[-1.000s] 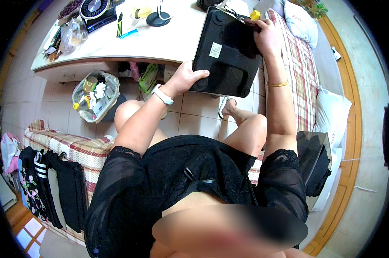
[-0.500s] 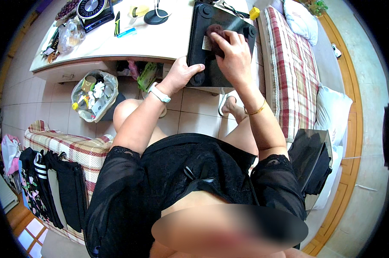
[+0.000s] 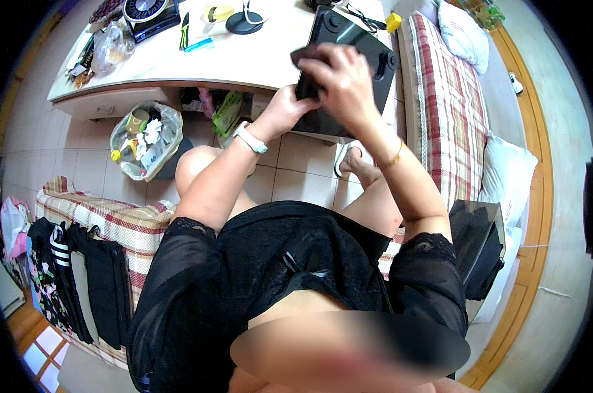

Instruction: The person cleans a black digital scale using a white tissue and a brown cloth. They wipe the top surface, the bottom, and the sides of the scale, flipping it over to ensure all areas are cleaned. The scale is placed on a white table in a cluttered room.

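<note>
A flat black appliance (image 3: pixel 373 43) with round feet on its upturned face leans over the near edge of the white table. At its near-left corner, my left hand (image 3: pixel 284 112) grips the edge, with the fingers partly hidden beneath it. My right hand (image 3: pixel 345 82) lies over the upper face, somewhat blurred. Bunched under its fingertips is a dark brown cloth (image 3: pixel 301 55), which reaches past the appliance's left edge.
On the white table (image 3: pixel 257 62) are a knife (image 3: pixel 184 31), a black round stand (image 3: pixel 245 23), a plastic bag (image 3: pixel 110 49) and a yellow block (image 3: pixel 393 23). A lined trash bin (image 3: pixel 172 134) stands below. Right of the table is a plaid-covered sofa (image 3: pixel 447 105).
The appliance has turned and its far-left corner has shifted right. My right hand has moved left with the cloth, from mid-face to the left edge. My left hand still holds the near corner.
</note>
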Tool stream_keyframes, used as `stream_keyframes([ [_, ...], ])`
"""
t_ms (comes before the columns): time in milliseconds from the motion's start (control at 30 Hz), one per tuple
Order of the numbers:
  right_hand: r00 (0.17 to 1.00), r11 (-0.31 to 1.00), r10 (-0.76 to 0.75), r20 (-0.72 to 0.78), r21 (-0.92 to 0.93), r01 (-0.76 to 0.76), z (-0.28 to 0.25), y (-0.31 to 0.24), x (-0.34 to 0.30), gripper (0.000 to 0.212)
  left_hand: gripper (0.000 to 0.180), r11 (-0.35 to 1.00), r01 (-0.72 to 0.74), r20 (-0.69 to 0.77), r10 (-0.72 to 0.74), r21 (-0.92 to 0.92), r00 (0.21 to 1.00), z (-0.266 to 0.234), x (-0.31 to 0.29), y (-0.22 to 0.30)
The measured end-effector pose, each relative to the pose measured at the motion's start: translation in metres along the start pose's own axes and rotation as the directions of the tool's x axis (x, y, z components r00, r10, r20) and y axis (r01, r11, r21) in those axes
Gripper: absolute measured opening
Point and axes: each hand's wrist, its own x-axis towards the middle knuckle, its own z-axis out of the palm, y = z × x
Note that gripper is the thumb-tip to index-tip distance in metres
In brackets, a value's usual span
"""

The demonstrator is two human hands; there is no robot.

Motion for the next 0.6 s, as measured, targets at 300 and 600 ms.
stream_keyframes([
  [300, 0.995, 0.977, -0.074, -0.063, -0.203, 0.059, 0.006, 0.053, 0.024, 0.048, 0.033, 0.996, 0.006, 0.041, -0.010, 0.087, 0.999, 0.003, -0.002, 0.013],
  [600, 0.999, 0.999, 0.042, -0.009, 0.007, -0.042, 0.013, -0.018, -0.021, 0.062, 0.029, 0.992, -0.049, -0.064, 0.041, -0.120, 0.997, -0.007, 0.002, -0.006],
])
